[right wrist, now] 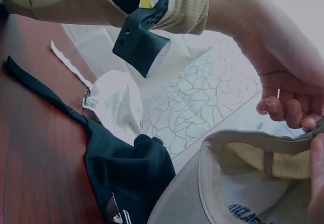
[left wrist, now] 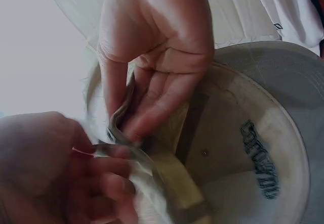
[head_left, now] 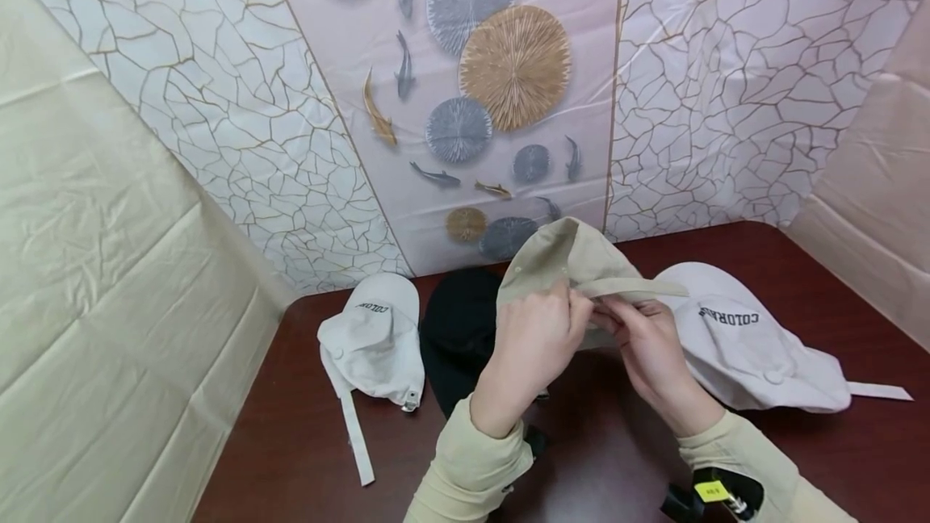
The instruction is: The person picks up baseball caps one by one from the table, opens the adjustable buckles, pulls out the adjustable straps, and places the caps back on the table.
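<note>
Held up over the table is a beige baseball cap (head_left: 603,253), its hollow inside partly showing in the head view. My left hand (head_left: 534,337) grips the edge of its back opening. Close beside it, my right hand (head_left: 654,345) pinches the same edge with thumb and fingers. The cap's loose strap (head_left: 639,289) sticks out to the right above the right hand. Dark lettering (left wrist: 259,158) shows inside the crown in the left wrist view, with the brim (left wrist: 273,64) beyond. The fingers partly hide the strap's fastening.
A white cap (head_left: 374,337) lies on the left of the dark red table (head_left: 269,426), its strap hanging toward the front. Next to it sits a black cap (head_left: 458,321), partly behind the left hand. Another white cap (head_left: 763,345) lies at the right. Patterned cloth (head_left: 494,168) hangs behind.
</note>
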The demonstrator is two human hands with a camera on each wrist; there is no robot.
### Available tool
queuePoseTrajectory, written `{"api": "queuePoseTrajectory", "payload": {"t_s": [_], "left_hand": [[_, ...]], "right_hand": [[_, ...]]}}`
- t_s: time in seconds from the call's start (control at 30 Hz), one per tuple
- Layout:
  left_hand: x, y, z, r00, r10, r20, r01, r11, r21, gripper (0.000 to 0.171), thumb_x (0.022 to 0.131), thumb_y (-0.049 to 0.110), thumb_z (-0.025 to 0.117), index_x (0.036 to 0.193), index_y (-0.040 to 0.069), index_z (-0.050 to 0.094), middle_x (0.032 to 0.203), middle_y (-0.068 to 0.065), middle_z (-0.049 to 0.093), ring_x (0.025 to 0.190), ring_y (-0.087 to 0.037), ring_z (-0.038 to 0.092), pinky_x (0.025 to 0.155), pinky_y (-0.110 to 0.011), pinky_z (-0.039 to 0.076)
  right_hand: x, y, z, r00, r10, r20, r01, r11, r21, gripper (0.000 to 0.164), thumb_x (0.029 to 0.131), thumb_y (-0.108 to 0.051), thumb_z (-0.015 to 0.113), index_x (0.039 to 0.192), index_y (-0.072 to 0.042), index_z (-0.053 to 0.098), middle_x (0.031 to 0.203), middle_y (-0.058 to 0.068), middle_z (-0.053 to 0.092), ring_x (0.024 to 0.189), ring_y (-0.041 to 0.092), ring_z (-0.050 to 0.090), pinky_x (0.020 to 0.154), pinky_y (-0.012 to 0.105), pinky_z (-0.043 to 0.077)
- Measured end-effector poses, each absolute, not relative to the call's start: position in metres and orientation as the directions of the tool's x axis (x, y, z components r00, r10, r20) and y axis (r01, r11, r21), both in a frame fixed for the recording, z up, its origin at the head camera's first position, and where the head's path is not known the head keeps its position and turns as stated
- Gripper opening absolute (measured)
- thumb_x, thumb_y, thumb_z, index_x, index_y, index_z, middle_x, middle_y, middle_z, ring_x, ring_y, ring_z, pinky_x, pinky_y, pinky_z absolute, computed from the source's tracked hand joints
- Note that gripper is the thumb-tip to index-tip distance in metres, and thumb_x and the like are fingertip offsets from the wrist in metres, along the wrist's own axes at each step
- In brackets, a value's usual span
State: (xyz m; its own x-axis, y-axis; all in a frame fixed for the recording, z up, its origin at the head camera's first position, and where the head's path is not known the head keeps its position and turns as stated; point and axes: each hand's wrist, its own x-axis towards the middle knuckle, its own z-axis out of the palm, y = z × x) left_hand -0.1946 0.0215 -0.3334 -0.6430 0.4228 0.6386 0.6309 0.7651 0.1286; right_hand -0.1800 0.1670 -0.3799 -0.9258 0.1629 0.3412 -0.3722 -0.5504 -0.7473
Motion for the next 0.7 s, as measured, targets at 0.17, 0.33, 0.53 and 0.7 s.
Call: {"api": "queuePoseTrajectory", "payload": {"t_s": [0.17, 0.33, 0.53, 0.7], "left_hand": [[-0.1966, 0.0219, -0.3308, -0.612, 0.397, 0.685, 0.678, 0.709, 0.195, 0.036, 0.095, 0.012, 0.052, 0.062, 0.018, 0.038, 0.05, 0.008, 0.031, 0.04, -0.009, 0.029, 0.04, -0.02, 0.019], [-0.1961, 0.0221, -0.3299, -0.621, 0.386, 0.682, 0.676, 0.704, 0.218, 0.034, 0.093, 0.012, 0.053, 0.063, 0.018, 0.039, 0.051, 0.007, 0.031, 0.042, -0.009, 0.032, 0.041, -0.021, 0.023], [-0.1951, 0.0213, -0.3285, -0.621, 0.408, 0.669, 0.702, 0.67, 0.243, 0.031, 0.094, 0.012, 0.055, 0.066, 0.017, 0.043, 0.053, 0.007, 0.034, 0.044, -0.009, 0.033, 0.041, -0.02, 0.025], [-0.1944, 0.0207, -0.3284, -0.609, 0.421, 0.672, 0.704, 0.676, 0.215, 0.032, 0.096, 0.013, 0.054, 0.066, 0.018, 0.043, 0.053, 0.007, 0.035, 0.044, -0.007, 0.033, 0.04, -0.02, 0.025]], "right_hand": [[-0.1804, 0.17, -0.3786, -0.93, 0.158, 0.332, -0.358, -0.589, -0.724, 0.024, 0.102, 0.002, 0.053, 0.1, -0.003, 0.076, 0.091, 0.007, 0.074, 0.076, 0.015, 0.072, 0.072, 0.026, 0.057], [-0.1797, 0.1714, -0.376, -0.919, 0.152, 0.363, -0.378, -0.597, -0.707, 0.022, 0.103, 0.0, 0.053, 0.1, -0.001, 0.075, 0.088, 0.007, 0.073, 0.075, 0.015, 0.071, 0.07, 0.024, 0.056], [-0.1799, 0.1721, -0.3767, -0.913, 0.116, 0.392, -0.385, -0.567, -0.728, 0.02, 0.104, -0.002, 0.051, 0.101, -0.004, 0.071, 0.087, 0.006, 0.069, 0.077, 0.014, 0.065, 0.068, 0.023, 0.053], [-0.1783, 0.1737, -0.3744, -0.934, 0.139, 0.33, -0.356, -0.458, -0.814, 0.024, 0.102, -0.001, 0.054, 0.091, -0.009, 0.073, 0.077, 0.003, 0.069, 0.068, 0.012, 0.062, 0.063, 0.023, 0.049]]}}
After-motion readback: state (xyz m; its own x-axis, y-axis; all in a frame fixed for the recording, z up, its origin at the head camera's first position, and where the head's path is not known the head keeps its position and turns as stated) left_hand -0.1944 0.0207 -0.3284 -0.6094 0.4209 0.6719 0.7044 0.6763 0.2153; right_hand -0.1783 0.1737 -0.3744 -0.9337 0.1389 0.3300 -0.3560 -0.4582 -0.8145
